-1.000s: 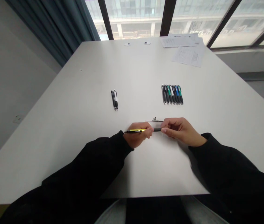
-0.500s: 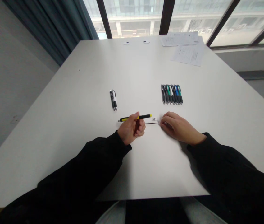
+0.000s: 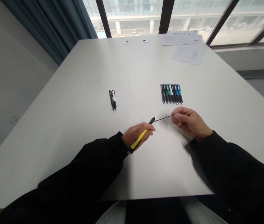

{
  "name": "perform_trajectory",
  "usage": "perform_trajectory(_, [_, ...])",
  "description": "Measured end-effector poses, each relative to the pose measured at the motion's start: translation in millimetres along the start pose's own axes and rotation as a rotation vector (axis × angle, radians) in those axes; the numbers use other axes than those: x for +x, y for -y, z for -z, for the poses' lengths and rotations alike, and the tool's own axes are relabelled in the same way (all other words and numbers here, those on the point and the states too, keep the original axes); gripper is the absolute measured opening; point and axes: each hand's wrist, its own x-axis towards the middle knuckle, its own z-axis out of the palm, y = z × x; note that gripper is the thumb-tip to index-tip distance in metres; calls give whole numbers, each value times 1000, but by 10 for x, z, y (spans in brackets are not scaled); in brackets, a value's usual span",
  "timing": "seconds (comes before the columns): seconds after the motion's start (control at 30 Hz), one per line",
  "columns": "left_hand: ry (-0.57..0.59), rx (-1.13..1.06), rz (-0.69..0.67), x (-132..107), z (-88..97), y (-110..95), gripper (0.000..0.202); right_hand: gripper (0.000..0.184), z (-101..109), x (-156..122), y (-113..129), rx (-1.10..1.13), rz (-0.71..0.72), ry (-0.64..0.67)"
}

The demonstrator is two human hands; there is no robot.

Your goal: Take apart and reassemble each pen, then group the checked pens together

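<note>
My left hand point(image 3: 136, 133) is closed around a yellow and black pen point(image 3: 139, 140). The pen slants up to the right, its black grip end pointing toward my other hand. Between the thumb and fingers of my right hand point(image 3: 191, 123) is one end of a thin dark pen refill point(image 3: 164, 118). The refill's free end is at or very close to the pen's front end; whether they touch I cannot tell. Both are above the white table point(image 3: 160, 174). My right fingers hide the rest of the refill.
Two pens point(image 3: 112, 100) lie side by side beyond my left hand. A row of several pens point(image 3: 171, 94), black, green, white and blue, lies beyond my right hand. Printed papers point(image 3: 186, 54) and two eye-shaped pieces point(image 3: 146, 41) are at the far edge by the window.
My right hand has lifted the refill off the table and moved slightly right. My left hand has turned the pen from nearly level to slanting. The small parts near my right hand no longer show.
</note>
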Motion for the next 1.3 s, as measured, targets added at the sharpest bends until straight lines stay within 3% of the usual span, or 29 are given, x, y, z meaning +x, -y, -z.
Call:
perform_trajectory(0.1, [142,23,-131,7,25,-35,29,25,36,14,15,18,15,-34])
perform_trajectory(0.17, [208,-24,-143,-1,23,-80,38,25,53,22,20,-3,47,-63])
perform_trajectory(0.27, [247,-175,-54,-19,6,-160,39,25,45,22,36,41,29,-69])
perform_trajectory(0.47, [291,-686,204,-42,-114,-158,17,27,-35,8,70,245,-97,-64])
perform_trajectory(0.6, [289,-957,341,-42,-167,-109,37,24,-50,23,42,380,-78,-31])
perform_trajectory(0.73, [344,-963,473,-17,-126,-134,54,19,-88,10,45,383,-27,-4])
perform_trajectory(0.93, [355,-970,550,2,-112,-143,37,18,-173,-43,86,341,16,45])
perform_trajectory(1.3, [393,-948,629,14,-101,-135,38,15,-197,-77,75,197,29,109])
